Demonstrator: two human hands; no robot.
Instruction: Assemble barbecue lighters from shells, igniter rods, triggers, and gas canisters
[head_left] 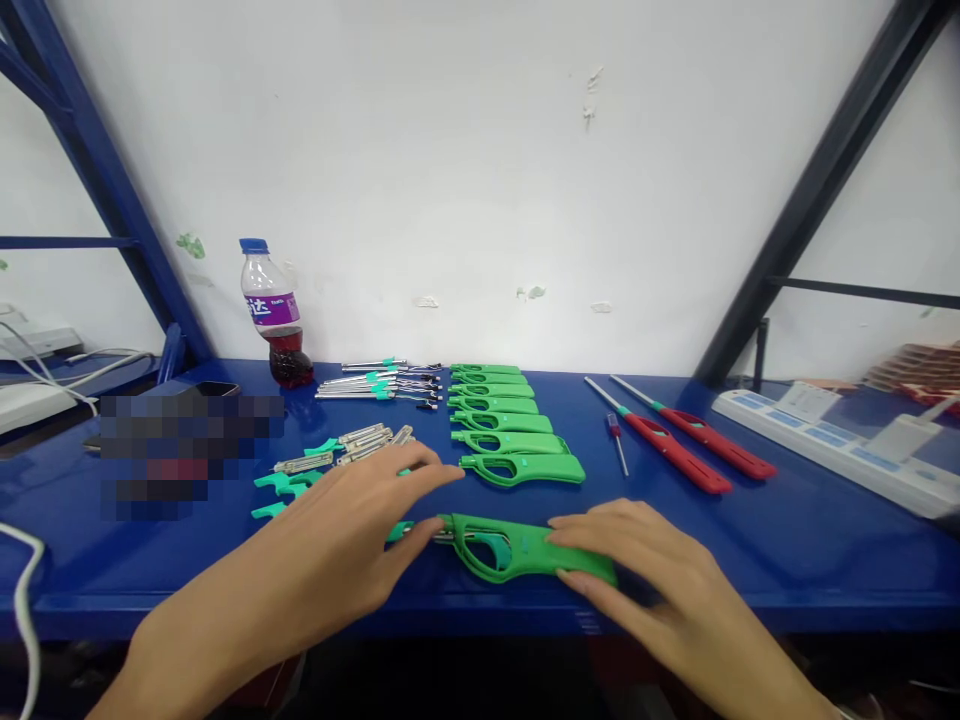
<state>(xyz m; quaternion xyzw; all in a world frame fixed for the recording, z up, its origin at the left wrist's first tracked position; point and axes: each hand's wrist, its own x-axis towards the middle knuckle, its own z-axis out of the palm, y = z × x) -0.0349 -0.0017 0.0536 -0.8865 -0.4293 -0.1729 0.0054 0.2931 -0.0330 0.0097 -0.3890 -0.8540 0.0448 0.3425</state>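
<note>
A green stick lighter (529, 545) lies near the front of the blue table, a teal trigger showing in its loop. My right hand (652, 575) grips its handle end, fingers along the upper edge and thumb along the lower. At the other end, my left hand (360, 520) has thumb and fingers spread apart. The left thumb tip is by the metal rod at the lighter's neck; whether it touches is unclear. Behind my left hand lie several teal triggers (281, 483) and clear fuel tanks (364, 440), partly covered by the hand.
Several green lighter bodies (506, 415) are lined up behind, beside metal rods with wires (367, 385). Rightward lie two red lighters (675, 450), a small screwdriver (616, 440) and a power strip (840, 450). A drink bottle (274, 315) stands back left, near a blurred-out patch.
</note>
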